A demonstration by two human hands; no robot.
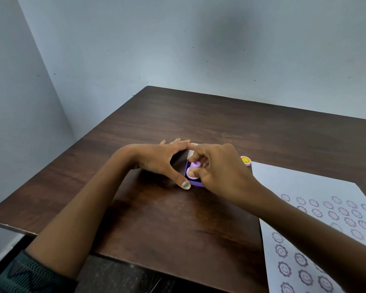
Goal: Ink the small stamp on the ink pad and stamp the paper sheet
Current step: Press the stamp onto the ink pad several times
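A small lilac stamp (193,168) stands pressed onto the purple ink pad (195,183) near the middle of the brown table. My right hand (218,168) pinches the stamp between thumb and fingers from the right. My left hand (165,159) lies spread on the pad's left side, thumb tip at its near corner and fingers along its far edge; most of the pad is hidden under both hands. The white paper sheet (300,187) lies to the right, covered with several purple smiley-flower prints.
A round cap with a yellow smiley top (245,160) sits just beyond the paper's far left corner. The table edge (51,235) runs close on the left and near side, and grey walls stand behind the table.
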